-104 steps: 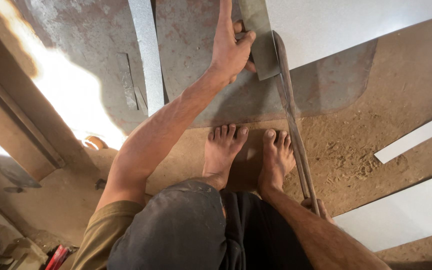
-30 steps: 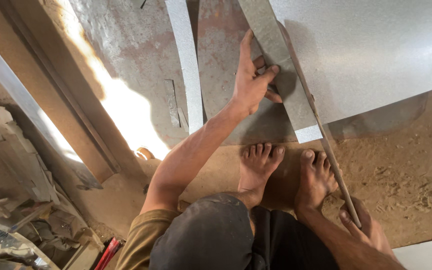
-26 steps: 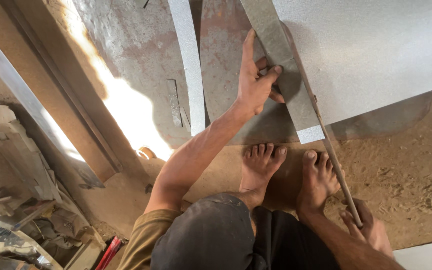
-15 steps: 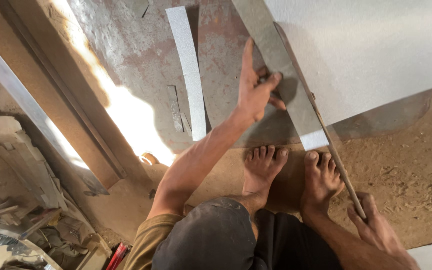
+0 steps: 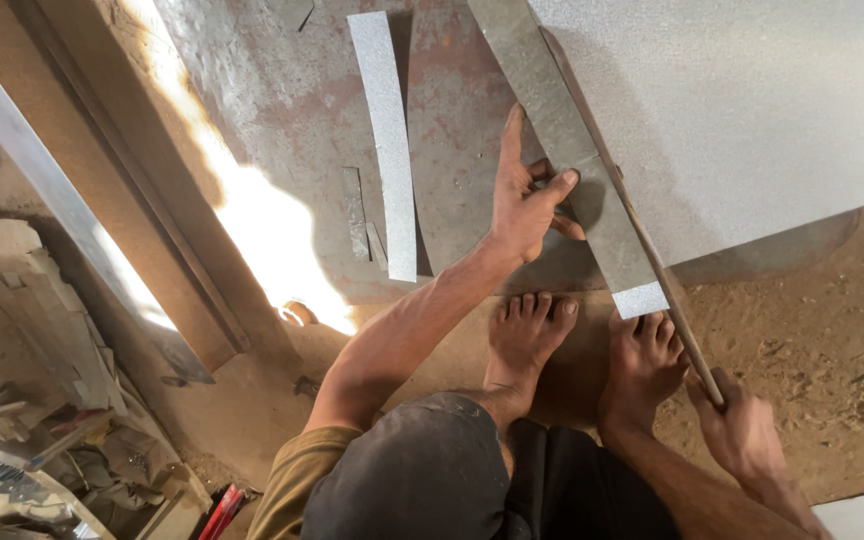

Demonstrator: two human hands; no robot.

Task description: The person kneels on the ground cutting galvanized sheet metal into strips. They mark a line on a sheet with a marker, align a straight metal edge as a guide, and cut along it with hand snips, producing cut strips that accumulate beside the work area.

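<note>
Left hand [image 5: 524,205] presses metal strip [image 5: 562,150]; right hand [image 5: 737,425] grips long shears [image 5: 652,260].

Left hand [image 5: 524,205]: arm extended toward 12 o'clock, palm down, index finger straight, thumb curled. Right hand [image 5: 737,425]: at 4 o'clock, fist closed, forearm bent.
</note>
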